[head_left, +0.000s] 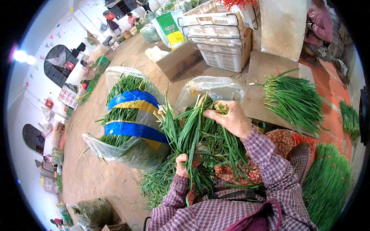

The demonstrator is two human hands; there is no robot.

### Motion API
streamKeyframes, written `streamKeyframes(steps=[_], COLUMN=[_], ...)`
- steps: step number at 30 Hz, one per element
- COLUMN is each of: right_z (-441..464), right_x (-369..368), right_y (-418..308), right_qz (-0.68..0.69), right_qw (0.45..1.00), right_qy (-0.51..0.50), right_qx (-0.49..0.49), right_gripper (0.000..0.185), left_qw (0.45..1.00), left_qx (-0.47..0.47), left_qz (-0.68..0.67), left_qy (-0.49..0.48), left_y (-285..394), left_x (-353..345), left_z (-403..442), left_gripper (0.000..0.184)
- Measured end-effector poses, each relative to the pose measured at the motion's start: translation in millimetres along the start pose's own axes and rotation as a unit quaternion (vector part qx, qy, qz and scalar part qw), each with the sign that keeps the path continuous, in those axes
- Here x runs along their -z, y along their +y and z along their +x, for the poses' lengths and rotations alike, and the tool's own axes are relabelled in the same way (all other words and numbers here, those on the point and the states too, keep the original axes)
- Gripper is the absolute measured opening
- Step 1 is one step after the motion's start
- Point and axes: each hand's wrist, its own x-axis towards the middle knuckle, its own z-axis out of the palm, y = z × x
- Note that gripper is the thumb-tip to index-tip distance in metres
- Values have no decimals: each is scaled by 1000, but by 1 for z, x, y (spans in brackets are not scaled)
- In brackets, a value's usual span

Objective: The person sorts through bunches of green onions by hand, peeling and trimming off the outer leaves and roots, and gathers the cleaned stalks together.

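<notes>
My left hand (187, 164) is closed around the leafy part of a bunch of garlic chives (189, 134), whose pale cut ends point up. Up and to the right, my right hand (233, 117) grips more chives near their pale ends, and their long green leaves hang down past my wrist. The two bunches touch, so where one stops is hard to see. Below and behind them lies a loose heap of chives (158, 184), partly hidden by my hands. An open clear plastic bag (212, 86) stands just beyond.
To the left sits a plastic-wrapped chive bale with blue tape (135, 133). A sorted chive pile (293, 100) rests on cardboard at right, with tied bundles (327, 184) nearer me. Stacked white crates (219, 46) and a cardboard box (177, 61) stand ahead. Another person (320, 25) sits at upper right.
</notes>
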Motion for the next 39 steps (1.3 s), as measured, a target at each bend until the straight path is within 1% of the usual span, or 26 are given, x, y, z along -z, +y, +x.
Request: streamKeyframes(steps=[1,3,5,8,10,11,13,16,17,19,20,21,23,24,25,26,27,28,29,30,31,33,35,36,37,39], right_z=[1,4,4,6,7,8,9,15,18,26,30,33,30,26,22,18,15,12,9,10,8,4,4,4,5,4], right_x=[-4,-11,-10,-7,-3,-2,-1,3,4,17,25,32,41,40,39,32,24,15,9,3,-4,-9,-12,-14,-15,-13], right_y=[3,8,5,0,-5,-4,-1,13,21,39,47,50,53,54,53,51,48,45,45,49,51,50,46,43,38,24], right_qz=[0,-19,-8,-16,-174,-175,-267,-308,-327,-348,-328,-307,-278,-148,-15,67,68,173,276,299,352,400,398,397,397,362], right_qw=[1000,1000,1000,999,980,980,949,932,923,922,931,938,950,984,996,988,988,973,948,939,916,886,891,896,896,917], right_qy=[1,10,4,13,50,51,85,95,115,128,145,161,144,96,47,27,27,13,-3,-48,-59,-85,-88,-90,-92,-75], right_qx=[1,23,10,47,77,76,144,164,165,108,63,19,6,-34,-73,-139,-139,-150,-158,-163,-185,-219,-198,-176,-176,-148], right_gripper=[37,35,32,29,27,27,26,24,22,17,19,21,28,31,34,37,37,38,39,34,36,40,44,47,47,51], left_qw=[1000,992,989,988,973,973,996,999,999,996,996,996,997,998,998,999,1000,998,1000,999,997,999,983,973,966,976], left_qx=[0,-9,-7,-1,-9,-8,-8,11,12,-16,-26,-28,-35,-38,-37,-19,-2,3,-11,-10,-9,-5,3,-17,9,35], left_qz=[1,43,30,26,88,88,62,44,44,65,87,87,64,53,53,38,23,45,-1,11,22,-24,25,39,28,15], left_qy=[-1,122,141,151,214,213,67,18,18,61,20,21,10,2,2,0,-3,49,21,45,68,32,184,225,256,216], left_y=[0,-1,-1,-1,0,0,1,2,1,0,4,4,5,5,4,2,1,1,-4,-5,-6,-10,-11,-13,-11,-10], left_x=[-10,-27,-27,-25,-41,-33,-10,-2,-3,-14,-20,-21,-18,-15,-6,4,8,-2,8,1,-6,-6,-26,-33,-43,-32], left_z=[0,-1,-2,-5,-5,-5,-3,-2,-4,-9,-8,-8,-8,-9,-9,-9,-8,-8,-8,-8,-8,-6,-7,-7,-7,-7], left_gripper=[34,37,38,39,41,41,48,45,45,36,32,32,30,29,29,29,29,28,48,50,52,55,56,51,42,36])
